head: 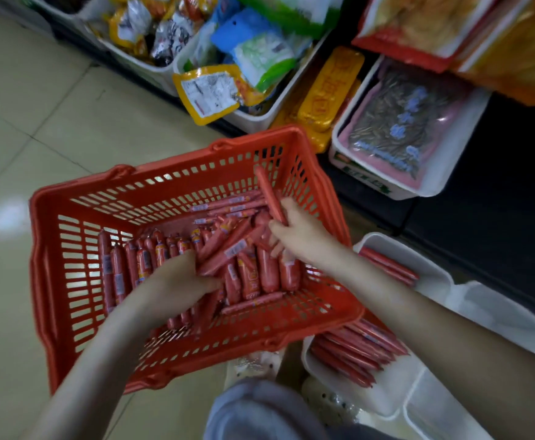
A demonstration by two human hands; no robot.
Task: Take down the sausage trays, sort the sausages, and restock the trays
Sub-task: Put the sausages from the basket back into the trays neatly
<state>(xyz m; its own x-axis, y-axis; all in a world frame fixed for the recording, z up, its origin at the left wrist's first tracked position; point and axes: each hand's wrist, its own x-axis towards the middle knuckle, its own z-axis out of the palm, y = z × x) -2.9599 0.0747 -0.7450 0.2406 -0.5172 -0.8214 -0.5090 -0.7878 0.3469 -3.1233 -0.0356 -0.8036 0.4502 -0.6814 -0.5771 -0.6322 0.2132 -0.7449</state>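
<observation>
Dozens of red-wrapped sausages [250, 274] lie heaped in a red plastic shopping basket [69, 249], which stands on the cream tiled floor [37, 122] in front of a low shop shelf. Short, fat ones stand side by side along the basket's left and near sides, and long, thin ones lie across the top of the heap.

My left hand [177, 277] reaches into the middle of the pile. Its fingertips are buried among the sausages and blurred, so I cannot tell whether it grips anything. My right hand [294, 230] is curled round one long thin sausage [269, 195], held above the pile and pointing toward the basket's far right corner.

Just right of the basket, a white tray [310, 366] holds a sorted layer of thin sausages [351, 350] laid side by side; the basket's corner overlaps it. A second white tray [396, 246], farther back, holds a few more of the same kind.

On the shelf, white bins [259, 119] carry mixed snack packets. A bag of sunflower seeds [396, 128] lies in the rightmost bin, and yellow packs [332, 87] sit between the bins.
</observation>
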